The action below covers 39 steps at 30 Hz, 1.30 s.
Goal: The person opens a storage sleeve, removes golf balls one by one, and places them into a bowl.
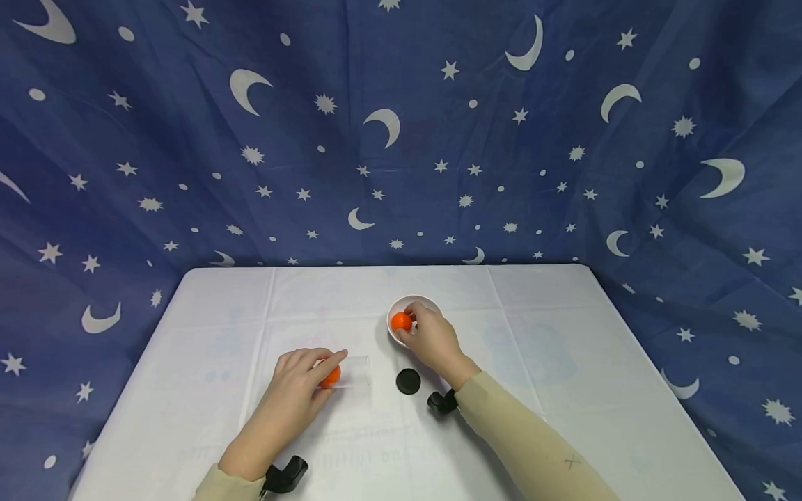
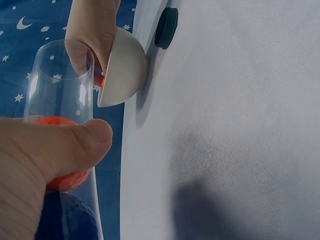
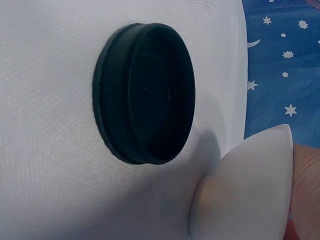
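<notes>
My left hand point(image 1: 291, 393) grips a clear tube point(image 1: 358, 372) on its side, its rim pointing right. Inside the tube is an orange dimpled ball point(image 2: 62, 181), with a dark blue dimpled ball point(image 2: 70, 217) behind it, nearer the wrist. My right hand point(image 1: 437, 342) reaches into a small white bowl point(image 2: 125, 70) and pinches another orange ball point(image 1: 402, 321) between thumb and fingers. Whether the tube touches the table cannot be told. The bowl's inside is mostly hidden by the right hand.
A dark green round lid point(image 3: 162, 95) lies on the table in front of the bowl, its hollow side up. A white cloth point(image 1: 213, 313) covers the table. Behind it hangs a blue curtain point(image 1: 413, 181) with moons and stars.
</notes>
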Each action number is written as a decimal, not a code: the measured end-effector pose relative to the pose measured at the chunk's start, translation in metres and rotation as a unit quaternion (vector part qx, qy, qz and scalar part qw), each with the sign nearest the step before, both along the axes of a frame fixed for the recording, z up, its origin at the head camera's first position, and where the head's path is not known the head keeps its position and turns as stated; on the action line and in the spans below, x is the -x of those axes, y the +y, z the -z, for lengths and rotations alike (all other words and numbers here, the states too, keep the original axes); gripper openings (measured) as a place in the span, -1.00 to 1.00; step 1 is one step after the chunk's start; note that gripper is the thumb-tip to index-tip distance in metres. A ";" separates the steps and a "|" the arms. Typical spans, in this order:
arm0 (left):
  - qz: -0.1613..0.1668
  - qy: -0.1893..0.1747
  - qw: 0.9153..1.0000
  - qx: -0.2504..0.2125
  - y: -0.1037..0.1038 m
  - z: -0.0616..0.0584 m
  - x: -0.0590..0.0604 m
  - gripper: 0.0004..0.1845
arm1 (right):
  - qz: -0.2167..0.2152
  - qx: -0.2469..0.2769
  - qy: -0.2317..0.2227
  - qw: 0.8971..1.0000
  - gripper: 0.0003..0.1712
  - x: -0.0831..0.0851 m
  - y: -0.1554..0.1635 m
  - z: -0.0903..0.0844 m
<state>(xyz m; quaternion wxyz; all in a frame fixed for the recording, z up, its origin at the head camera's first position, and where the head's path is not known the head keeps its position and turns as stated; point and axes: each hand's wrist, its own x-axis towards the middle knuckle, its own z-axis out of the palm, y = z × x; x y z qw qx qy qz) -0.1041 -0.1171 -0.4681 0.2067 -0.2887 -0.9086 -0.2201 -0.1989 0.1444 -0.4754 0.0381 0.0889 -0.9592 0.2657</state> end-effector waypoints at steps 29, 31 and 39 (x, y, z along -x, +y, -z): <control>0.007 0.007 1.000 -0.008 0.003 0.000 0.005 -0.28 | -0.181 0.181 0.076 0.964 -0.56 -0.047 0.015 -0.032; 0.008 0.008 1.000 -0.007 0.003 -0.001 0.005 -0.28 | -0.185 0.187 0.068 0.963 -0.54 -0.051 0.016 -0.031; 0.013 0.011 1.000 -0.008 0.005 -0.003 0.004 -0.28 | -0.189 0.207 0.035 0.959 -0.46 -0.065 0.015 -0.018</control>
